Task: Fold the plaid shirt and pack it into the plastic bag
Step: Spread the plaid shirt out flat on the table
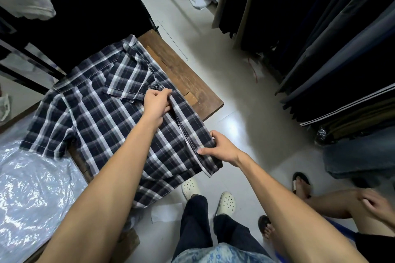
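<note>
The plaid shirt (102,113) is lying spread on the wooden bench (188,83), back side up as far as I can tell, with its collar toward the far end and the hem drooping off the near edge. The left hand (157,104) is pinching the right-side edge of the cloth up near the collar, fingers closed on the fabric; the right hand (222,147) is gripping the same edge lower down by the hem, thumb on top and fingers curled under. Between them that long side is being turned inward, so I'd say the first lengthwise fold is only just starting. The left sleeve is lying flat and unfolded over the bench's other side. The plastic bag (32,190) is sitting crumpled just beside the shirt on the left, nothing in it yet that I can see. Most of the job looks to be ahead: the other side, the sleeve, the crosswise fold, then the bagging
</note>
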Available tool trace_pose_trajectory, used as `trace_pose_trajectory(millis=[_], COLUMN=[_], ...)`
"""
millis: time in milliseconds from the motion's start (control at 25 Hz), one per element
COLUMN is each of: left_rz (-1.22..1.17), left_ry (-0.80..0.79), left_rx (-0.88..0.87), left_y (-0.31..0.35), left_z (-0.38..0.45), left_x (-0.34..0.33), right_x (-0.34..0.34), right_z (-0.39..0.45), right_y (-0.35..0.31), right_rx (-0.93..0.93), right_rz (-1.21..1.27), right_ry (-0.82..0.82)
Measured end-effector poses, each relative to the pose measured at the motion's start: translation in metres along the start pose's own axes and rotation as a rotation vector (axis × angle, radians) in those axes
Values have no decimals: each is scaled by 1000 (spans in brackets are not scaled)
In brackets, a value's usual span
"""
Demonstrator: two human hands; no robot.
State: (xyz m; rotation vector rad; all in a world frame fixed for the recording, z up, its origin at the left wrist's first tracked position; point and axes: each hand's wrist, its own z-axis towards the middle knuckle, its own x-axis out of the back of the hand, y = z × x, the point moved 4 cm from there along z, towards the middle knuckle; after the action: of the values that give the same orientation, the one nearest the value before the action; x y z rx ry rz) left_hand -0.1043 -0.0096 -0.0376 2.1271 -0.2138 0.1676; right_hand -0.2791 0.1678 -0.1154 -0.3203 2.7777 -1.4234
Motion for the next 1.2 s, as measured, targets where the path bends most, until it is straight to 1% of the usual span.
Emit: trace_pose_trajectory(millis=[40, 120, 200, 280, 400, 480, 560, 640, 680, 720, 760, 880, 960, 1000, 1080, 1160, 1200], left_rz=[-95, -207, -254, -266, -296, -349, -315, -206, -154, -117, -96, 3, 69, 142, 368, 462, 472], left_ry=[12, 128, 201, 240, 388, 481, 578, 640, 622, 573, 510, 331, 291, 306, 401, 467, 485], left_rx=[45, 102, 104, 92, 97, 118, 62, -126, -201, -222, -182, 41, 76, 50, -58, -123, -125], left_y=[2, 1, -2, -3, -4, -4, 0, 8, 8, 6, 0, -24, -29, -27, -15, -4, 2], left_z=[3, 8, 11, 10, 13, 17, 14, 3, -1, -2, 2, 13, 11, 10, 9, 20, 31], left_x=[2, 12, 21, 25, 37, 51, 65, 75, 78, 79, 81, 85, 89, 93, 108, 127, 137], right_x=[-2, -3, -4, -5, -4, -5, -6, -7, -8, -10, -13, -17, -19, -18, -11, -2, 1], right_z=[-1, -2, -3, -3, -2, 1, 4, 5, 4, 3, 2, 1, 0, -1, -7, -9, -7], right_y=[6, 17, 19, 16, 4, 2, 7, 14, 17, 17, 16, 10, 6, 2, -11, -27, -38], right_rx=[4, -14, -27, -23, 21, 22, -21, -60, -64, -53, -37, -3, -1, 5, 43, 102, 132], right_rz=[-10, -38, -75, -51, 46, 32, 8, 0, 12, 42, 75, 110, 89, 70, 23, -31, -81], right_ry=[-8, 8, 29, 16, 27, 62, 82, 93, 80, 61, 47, 51, 56, 99, 307, 496, 541])
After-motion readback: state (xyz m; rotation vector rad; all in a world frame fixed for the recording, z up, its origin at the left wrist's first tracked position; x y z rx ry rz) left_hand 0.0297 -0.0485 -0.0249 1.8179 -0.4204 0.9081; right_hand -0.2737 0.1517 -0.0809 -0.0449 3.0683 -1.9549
